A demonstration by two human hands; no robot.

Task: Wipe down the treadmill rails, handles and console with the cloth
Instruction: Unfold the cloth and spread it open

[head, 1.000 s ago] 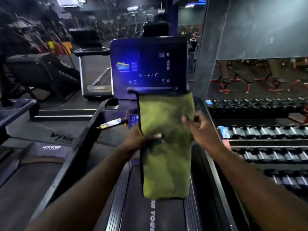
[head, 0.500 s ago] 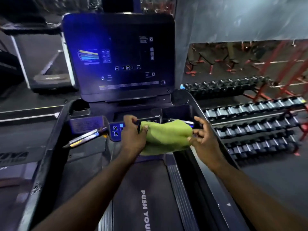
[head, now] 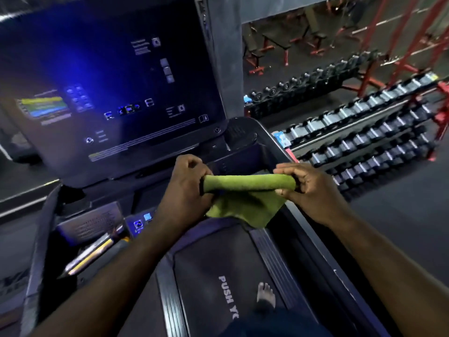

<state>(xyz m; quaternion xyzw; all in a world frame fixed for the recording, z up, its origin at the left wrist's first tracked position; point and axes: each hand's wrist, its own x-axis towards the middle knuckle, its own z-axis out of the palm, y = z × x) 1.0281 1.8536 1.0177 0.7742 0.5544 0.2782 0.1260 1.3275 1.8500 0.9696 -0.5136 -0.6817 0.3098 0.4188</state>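
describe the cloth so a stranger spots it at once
Find the lit console screen. Below its right corner, the left hand and right hand hold a cloth between them. It is the only bright green thing, rolled along its top.

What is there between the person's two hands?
A green cloth, folded into a roll, spans from the left hand to the right hand, both gripping it. The head view shows this.
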